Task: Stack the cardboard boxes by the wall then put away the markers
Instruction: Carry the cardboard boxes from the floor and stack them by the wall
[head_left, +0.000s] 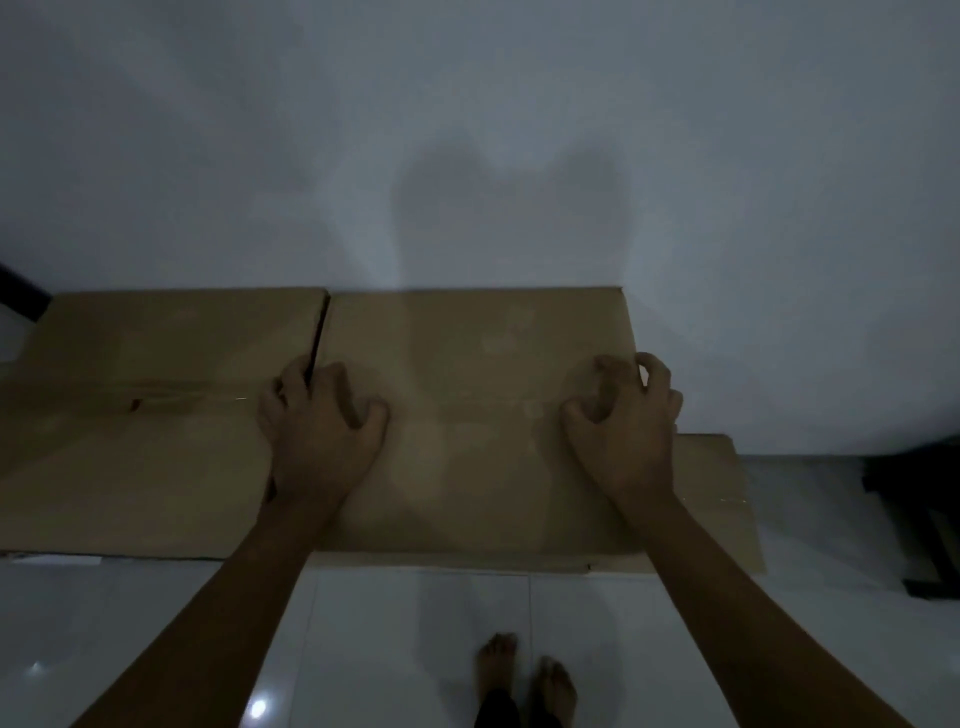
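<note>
1. 1 pale wall (467, 104) fills the upper half of the dim view; a soft shadow falls on it just above the boxes; its foot meets the far edges of the cardboard.
2. 1 glossy tiled floor (415, 623) spreads across the lower part; small bright reflections sit on it at the lower left.
3. 2 cardboard boxes stand side by side against the wall, their flat tops facing the camera; the left box (156, 441) runs off toward the left edge; the right box (467, 364) sits just beside it, a narrow dark gap between their tops.
4. 1 lower cardboard piece (727, 493) pokes out beyond the right box on the right and along its near edge; whether it is a flat sheet or another box under it cannot be told.
5. 2 bare forearms reach up from the bottom corners to the right box.
6. The left hand (322, 415) rests on the right box's left edge; the fingers curl, some dipping into the gap between the 2 boxes; the thumb lies on the top.
7. The right hand (623, 415) rests at the box's right edge; the fingers are bent like a claw over the corner; it grips the edge loosely and holds nothing loose.
8. 2 bare feet (524, 675) stand on the tiles at the bottom, close together.
9. Dark furniture (924, 519) shows at the right edge, too dim to identify; markers cannot be made out anywhere in this light.
</note>
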